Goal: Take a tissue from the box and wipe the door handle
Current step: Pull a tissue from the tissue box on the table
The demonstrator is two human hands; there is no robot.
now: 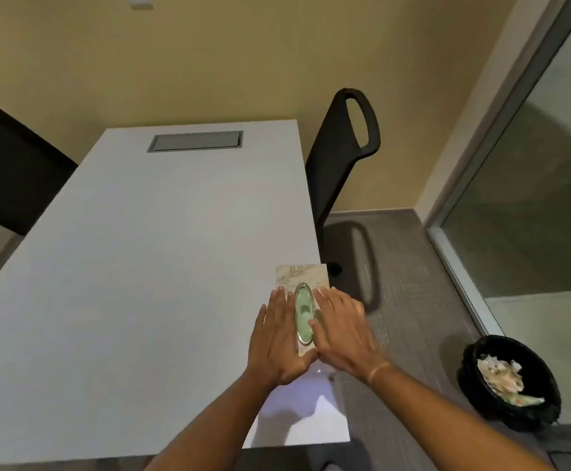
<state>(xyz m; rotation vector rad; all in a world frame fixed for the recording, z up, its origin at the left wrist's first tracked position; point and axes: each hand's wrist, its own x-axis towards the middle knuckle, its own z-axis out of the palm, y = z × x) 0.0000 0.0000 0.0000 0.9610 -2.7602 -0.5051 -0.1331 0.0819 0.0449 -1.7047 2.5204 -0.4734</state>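
Wall (209, 56): tan, fills the upper part of the view. A small pale plate sits high on it, cut by the top edge.

Table (124, 266): white, rectangular, running away from the camera toward the wall. A grey flap (195, 141) is set flush into its far end.

Glass panel (542, 185): at right, in a pale frame, reaching down to the grey carpet (396, 260).

Chairs: one black chair (341, 154) stands at the table's right side, its back loop-shaped with an open slot; its shadow falls on the carpet. A second dark chair (8, 164) is at the left edge, partly out of frame.

Bin (510, 382): round, black-lined, on the floor at lower right, holding crumpled paper.

Tissue box (302, 277): on the table's near right corner, right at the table's edge. Pale patterned top, long side running away from the camera. An oval opening (303, 312) with a shiny rim shows greenish inside.

Left hand (279, 338): flat, fingers straight and together, palm down, resting on the box top along the left of the opening. Grips nothing.

Right hand (340, 329): also spread flat, lying along the right of the opening, thumb tip at the oval's edge. Grips nothing. The thumbs nearly meet at the box's near end.

Both forearms are bare.
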